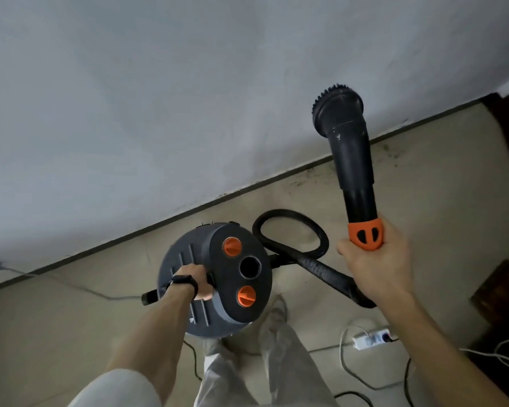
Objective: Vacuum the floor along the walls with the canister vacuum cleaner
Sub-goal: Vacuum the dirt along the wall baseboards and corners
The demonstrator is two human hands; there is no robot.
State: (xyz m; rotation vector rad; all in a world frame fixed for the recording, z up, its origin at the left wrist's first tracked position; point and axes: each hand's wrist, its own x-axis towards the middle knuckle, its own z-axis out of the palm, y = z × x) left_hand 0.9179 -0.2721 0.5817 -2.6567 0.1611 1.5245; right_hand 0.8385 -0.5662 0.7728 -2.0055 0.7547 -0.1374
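Left hand [193, 282]: closed round the carrying handle on top of the canister vacuum cleaner [188, 259], with the fingers curled under it; a black watch [182, 282] is worn on the wrist.
Right hand [370, 259]: wrapped tightly round the orange collar [366, 235] at the lower end of the wand [354, 168].
Wand: a rigid, stepped tube of dark plastic, held raised and tilted up toward the wall [188, 98].
Brush nozzle [337, 105]: round and flared, fringed with short black bristles, seen against the wall.
Canister position: close to the wall's base, just before the person's legs; whether it rests on the floor [423, 186] cannot be told.
Canister look: a round grey drum with a ribbed lid; its black oval top carries two orange caps [232, 246] and an open round port [249, 267] between them.
Hose [306, 259]: black, corrugated, looped between canister and right hand.
Floor: pale tiles, speckled with dark dirt along the wall.
Power strip [372, 337]: white, lying with cables beside the right forearm.
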